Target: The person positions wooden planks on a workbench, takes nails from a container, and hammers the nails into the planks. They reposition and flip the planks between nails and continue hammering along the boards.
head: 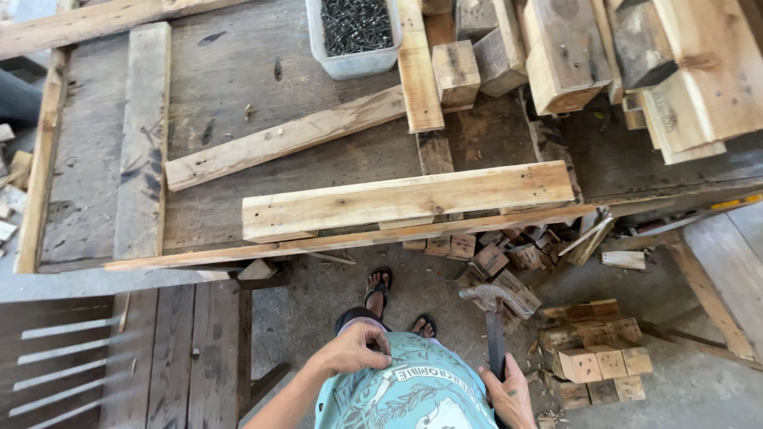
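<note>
My right hand (pixel 509 396) grips the handle of a claw hammer (pixel 497 306), its steel head pointing up and away from me, low at the right of the view. My left hand (pixel 354 349) rests at my waist, fingers pinched against the hem of my light blue printed shirt (pixel 413 393); whether it holds something small I cannot tell. In front of me a pale wooden plank (pixel 405 200) lies flat near the front edge of a worn wooden workbench (pixel 230 71). A second, narrower plank (pixel 282 139) lies slanted behind it.
A white plastic tub of dark nails (pixel 355 32) stands at the back of the bench. Wood blocks (pixel 556 56) are piled at the back right. Offcuts (pixel 596 353) lie stacked on the concrete floor at the right. A dark slatted pallet (pixel 159 349) stands at the lower left.
</note>
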